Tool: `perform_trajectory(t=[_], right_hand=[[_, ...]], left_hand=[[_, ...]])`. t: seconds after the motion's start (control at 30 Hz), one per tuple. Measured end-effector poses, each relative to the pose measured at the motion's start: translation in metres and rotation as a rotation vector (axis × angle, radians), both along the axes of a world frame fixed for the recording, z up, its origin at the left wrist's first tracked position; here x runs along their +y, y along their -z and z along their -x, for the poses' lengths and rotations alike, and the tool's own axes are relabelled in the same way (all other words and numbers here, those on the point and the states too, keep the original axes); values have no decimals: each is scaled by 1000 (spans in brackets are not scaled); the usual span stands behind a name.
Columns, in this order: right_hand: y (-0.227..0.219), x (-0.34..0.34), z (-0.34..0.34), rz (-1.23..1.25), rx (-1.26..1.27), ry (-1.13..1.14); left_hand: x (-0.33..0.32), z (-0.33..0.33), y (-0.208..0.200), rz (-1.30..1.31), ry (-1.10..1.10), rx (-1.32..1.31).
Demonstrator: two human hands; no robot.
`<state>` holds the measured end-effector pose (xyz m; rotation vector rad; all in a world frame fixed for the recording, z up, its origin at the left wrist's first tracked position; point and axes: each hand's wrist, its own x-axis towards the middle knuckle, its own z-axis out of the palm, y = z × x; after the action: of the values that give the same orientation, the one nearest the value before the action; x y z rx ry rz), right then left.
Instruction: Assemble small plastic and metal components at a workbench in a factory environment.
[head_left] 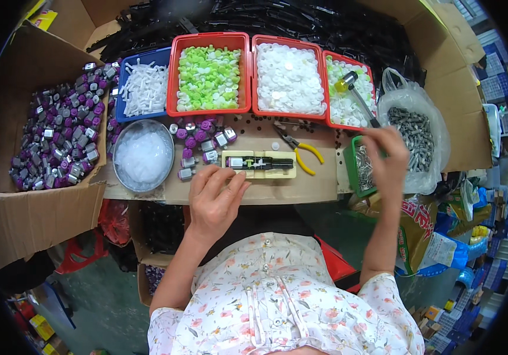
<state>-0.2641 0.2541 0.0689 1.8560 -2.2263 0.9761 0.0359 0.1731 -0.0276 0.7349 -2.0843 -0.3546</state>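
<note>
In front of me a cream fixture block [289, 173] holds a long black plastic part [280, 163] with a silver motor end [235, 163] and small green and white pieces. My left hand [215, 198] is at the block's near left edge, fingers curled and bunched together; anything between the fingertips is hidden. My right hand [389, 155] is raised over the green bin at right, its fingers closed around the black grip of a hammer [360, 102]. The hammer's yellow-faced head points away over the rightmost red tray. Pliers with yellow handles [308, 157] lie beside the block.
Red trays of white discs [289, 77] and green pieces [209, 77] line the back, beside a blue tray of white pins [144, 89]. A round bowl [143, 157] and a carton of purple-grey motors [58, 133] stand left. Screws fill a green bin [353, 163]; a plastic bag [428, 112] holds metal parts.
</note>
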Motion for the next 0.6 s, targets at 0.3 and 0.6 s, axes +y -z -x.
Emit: perform_trajectory(t=[0.3,0.6], right_hand=[[54,91,164,-193,380,417],[60,75,166,-219,180,455]], left_hand=[[-65,-8,-27,42,-47,-63],[-162,20,-39,35,-75,-290]])
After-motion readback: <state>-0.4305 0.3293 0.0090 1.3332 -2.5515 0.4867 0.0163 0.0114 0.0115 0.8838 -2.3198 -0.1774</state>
